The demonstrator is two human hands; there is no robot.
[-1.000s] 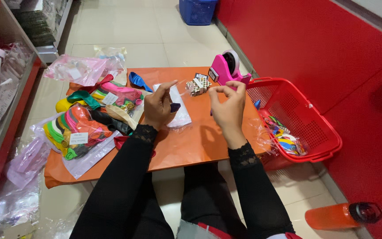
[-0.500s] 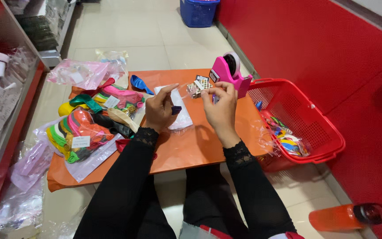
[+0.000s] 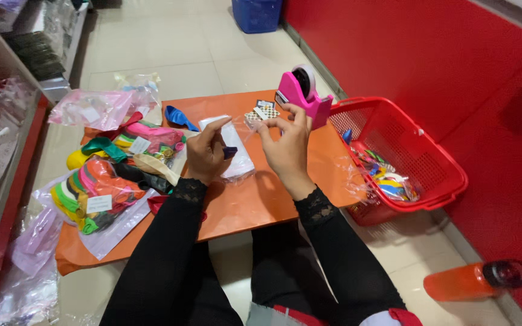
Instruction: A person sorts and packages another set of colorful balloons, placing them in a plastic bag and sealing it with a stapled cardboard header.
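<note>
hard to see: the clear plastic piece [image 3: 244, 128] stretched between both hands is nearly see-through, so its edges blur into the orange table [image 3: 255, 202]; a small dark thing [image 3: 229, 153] tucked under the left fingers cannot be made out.
cut off: the heap of clear bags at the lower left runs out of view.
left hand [image 3: 206, 154]: raised over the table, forefinger out straight and pointing up toward the plastic piece, the other fingers curled in around the dark thing; black lace-cuffed sleeve behind it.
right hand [image 3: 286, 148]: upright, thumb and forefinger pinched together on the far end of the plastic piece, other fingers loosely spread above.
beyond the right fingertips: pink tape dispenser [image 3: 302, 95], just beside them, with small patterned cards [image 3: 260, 113] at its foot.
under the left fingers: a flat white packet [image 3: 232, 158] on the table.
left of the left hand: open clear bags of mixed-colour balloons [image 3: 95, 193], a loose blue balloon [image 3: 177, 116].
right of the right hand: red basket [image 3: 430, 163] holding a few clear packets of coloured bits [image 3: 388, 181].
floor: orange bottle [image 3: 472, 279], lying down.
</note>
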